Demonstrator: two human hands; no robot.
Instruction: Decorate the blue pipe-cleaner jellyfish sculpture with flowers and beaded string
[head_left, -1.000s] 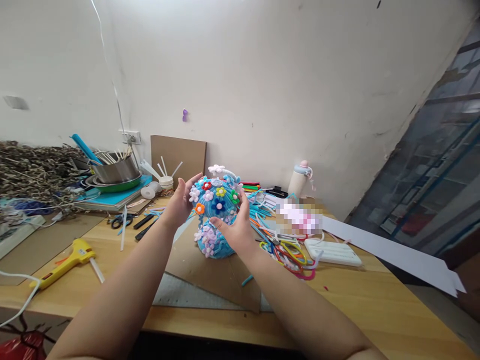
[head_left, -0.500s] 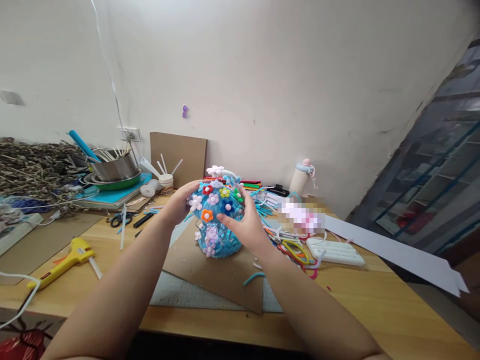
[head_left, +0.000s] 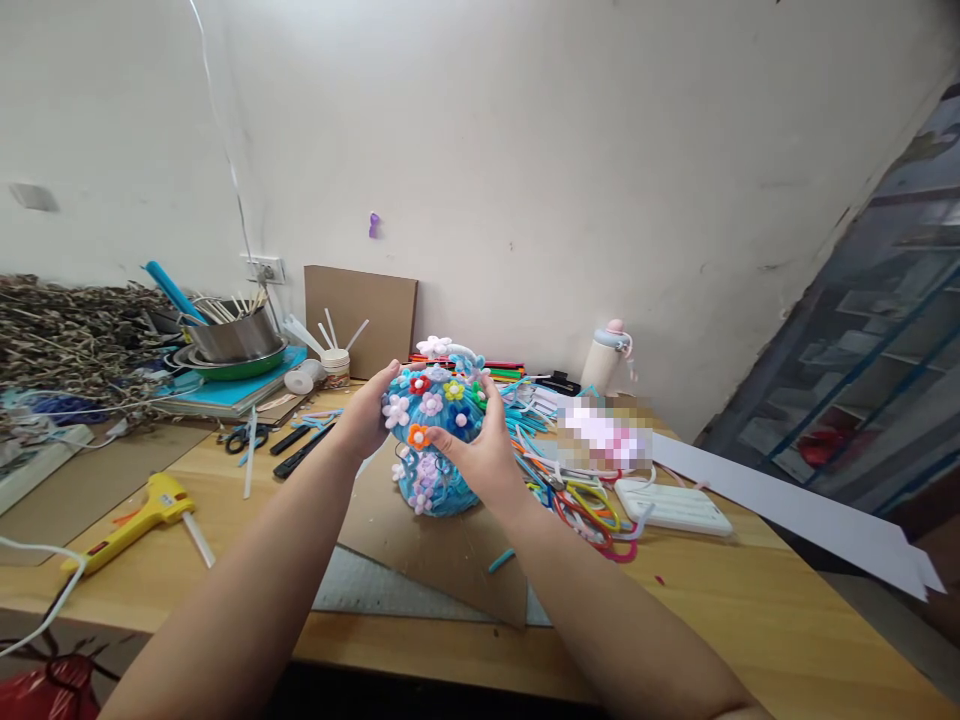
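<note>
A blue fuzzy craft piece covered with small coloured flowers [head_left: 439,415] sits in the middle of the wooden table [head_left: 750,600], on a sheet of brown cardboard [head_left: 442,555]. My left hand [head_left: 369,408] cups its upper left side. My right hand [head_left: 484,445] wraps its right side, thumb pressed on the front beside an orange flower. Both hands are closed round the upper rounded part. A lower blue part with pale purple flowers shows beneath my hands.
A yellow glue gun [head_left: 139,520] lies at the left. Scissors [head_left: 241,437], a metal pot [head_left: 232,338] and dry twigs [head_left: 67,335] stand further back left. Coloured pipe cleaners [head_left: 585,500], a white flat box [head_left: 671,505] and a white bottle [head_left: 606,357] are at the right.
My hands have turned the flowered piece a little and shifted their grip; my right thumb has moved onto the front near the orange flower. The view has drifted slightly.
</note>
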